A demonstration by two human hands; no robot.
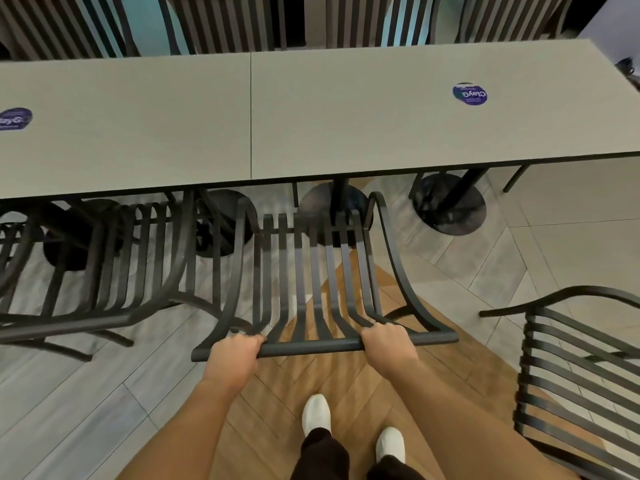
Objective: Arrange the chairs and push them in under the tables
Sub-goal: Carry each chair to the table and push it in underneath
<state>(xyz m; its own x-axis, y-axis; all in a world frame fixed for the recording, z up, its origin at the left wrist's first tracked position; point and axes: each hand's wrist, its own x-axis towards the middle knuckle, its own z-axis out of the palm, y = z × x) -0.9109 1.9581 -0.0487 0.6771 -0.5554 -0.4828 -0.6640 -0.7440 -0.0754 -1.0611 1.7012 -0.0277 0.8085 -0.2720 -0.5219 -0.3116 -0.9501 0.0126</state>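
Two white shoes (349, 431) stand at 6 o'clock on the herringbone wood floor (277, 386), below dark trouser legs. Just beyond them both bare forearms reach forward to the top rail of a black slatted metal chair (311, 282). At 7 o'clock on that rail the left hand (235, 353) grips it, fingers (254, 339) curled over the bar; at 5 o'clock the right hand (388, 341) grips it the same way, knuckles up. This chair sits at the centre, its seat front reaching just under the near edge of the grey counter (346, 133), its back well out from it. At 9 o'clock a second chair (114, 271) of the same kind stands beside it, also partly under the counter. At 3 o'clock a third chair (571, 368) stands apart on the floor, turned sideways. Round black pedestal bases (450, 206) show beneath the counter. On top, a blue round sticker (470, 94) lies at 1 o'clock and another sticker (14, 118) at 10 o'clock. Farther chairs (225, 22) line the counter's far side at 12 o'clock.
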